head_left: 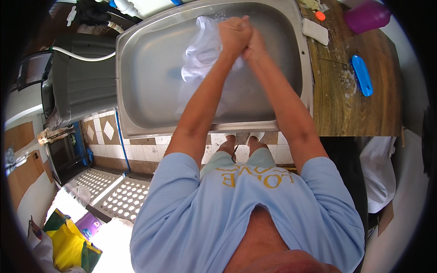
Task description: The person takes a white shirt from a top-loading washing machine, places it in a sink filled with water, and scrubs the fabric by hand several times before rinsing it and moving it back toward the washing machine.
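A steel sink (136, 68) holds water and a white cloth (200, 54), partly lifted out of the water. My left hand (233, 32) and my right hand (255, 45) are pressed together at the far side of the sink. Both grip a bunched part of the cloth between them. The rest of the cloth hangs down to the left of my hands into the water.
A wooden counter (346, 104) lies right of the sink with a blue brush (363, 75), a white soap bar (315, 31), a small orange thing (320, 16) and a purple container (366, 16). A grey appliance (77, 82) stands to the left. Tiled floor and perforated mats (114, 195) lie below.
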Available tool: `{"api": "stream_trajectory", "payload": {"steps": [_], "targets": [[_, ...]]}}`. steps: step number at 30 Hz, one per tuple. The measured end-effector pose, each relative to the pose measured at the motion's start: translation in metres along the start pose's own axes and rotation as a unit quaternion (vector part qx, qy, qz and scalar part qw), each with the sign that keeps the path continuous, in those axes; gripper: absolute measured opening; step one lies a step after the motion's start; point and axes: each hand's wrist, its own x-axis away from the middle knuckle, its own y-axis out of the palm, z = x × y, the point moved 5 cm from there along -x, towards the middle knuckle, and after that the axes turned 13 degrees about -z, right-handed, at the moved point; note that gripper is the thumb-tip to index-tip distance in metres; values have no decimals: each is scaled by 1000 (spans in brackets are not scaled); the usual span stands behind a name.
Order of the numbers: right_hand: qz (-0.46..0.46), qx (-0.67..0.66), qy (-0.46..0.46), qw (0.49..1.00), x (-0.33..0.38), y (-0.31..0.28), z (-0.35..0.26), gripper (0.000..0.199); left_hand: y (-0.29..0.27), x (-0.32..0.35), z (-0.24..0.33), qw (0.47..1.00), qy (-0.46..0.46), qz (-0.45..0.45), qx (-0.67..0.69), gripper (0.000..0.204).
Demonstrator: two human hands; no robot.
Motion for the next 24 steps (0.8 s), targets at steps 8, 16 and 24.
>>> {"api": "stream_trajectory", "payload": {"steps": [8, 16, 24], "targets": [[-165, 43, 111, 979, 26, 25, -24, 30, -54, -8, -15, 987, -146, -60, -37, 49], [-396, 457, 6, 797, 70, 140, -140, 28, -121, -50, 156, 902, -120, -361, 204, 40], [-289, 653, 92, 694, 87, 150, -184, 25, -145, 25, 43, 926, -126, -311, 174, 36]]}}
